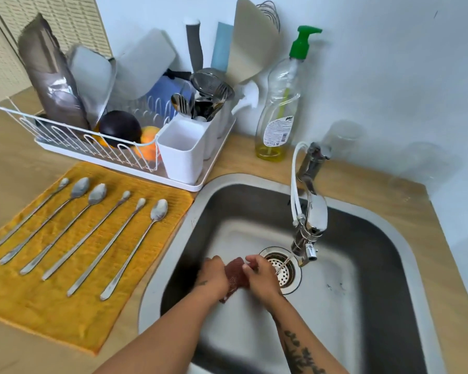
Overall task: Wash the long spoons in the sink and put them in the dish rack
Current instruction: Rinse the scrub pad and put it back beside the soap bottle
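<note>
Fingers of left hand wrap maroon scourer; right hand pinches mostly hidden long spoon.

Six long spoons laid out — one cloth, one dish rack, one sink, one soap bottle.

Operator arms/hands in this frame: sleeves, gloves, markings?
No gloves, sleeves or watch in view; both arms are bare as far up as the frame shows. Left hand: small dark tattoo at the wrist. Right hand: large dark tattoo running along the forearm.
</note>
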